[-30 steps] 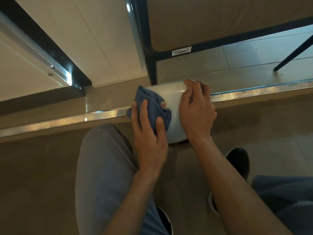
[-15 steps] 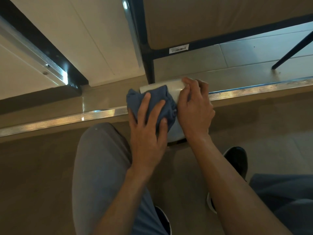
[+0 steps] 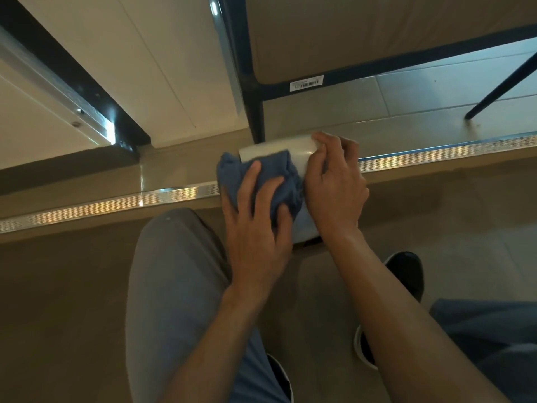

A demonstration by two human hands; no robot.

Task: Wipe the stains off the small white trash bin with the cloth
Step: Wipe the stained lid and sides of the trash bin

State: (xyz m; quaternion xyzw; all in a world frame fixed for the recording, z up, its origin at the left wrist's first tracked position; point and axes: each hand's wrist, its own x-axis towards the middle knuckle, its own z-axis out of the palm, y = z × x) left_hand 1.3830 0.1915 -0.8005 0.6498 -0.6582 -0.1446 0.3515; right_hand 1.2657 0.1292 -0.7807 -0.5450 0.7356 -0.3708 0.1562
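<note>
The small white trash bin (image 3: 296, 151) stands on the floor against a metal floor strip, mostly covered by both hands. A bunched blue cloth (image 3: 276, 181) lies against the bin's left and front side. My left hand (image 3: 255, 225) presses the cloth onto the bin with spread fingers, thumb curled at the cloth's lower right edge. My right hand (image 3: 334, 181) grips the bin's right side and top rim, fingers curled over it. Only the bin's top edge and a strip of its lower side show.
A dark metal table leg (image 3: 255, 112) rises just behind the bin, and a thin chair leg (image 3: 499, 85) slants at the far right. The metal floor strip (image 3: 116, 203) runs across the view. My grey-trousered knee (image 3: 174, 257) and dark shoes (image 3: 406, 271) are below.
My left hand has carried the cloth from the bin's left side up and across its front, now covering more of the bin. My right hand has stayed on the bin.
</note>
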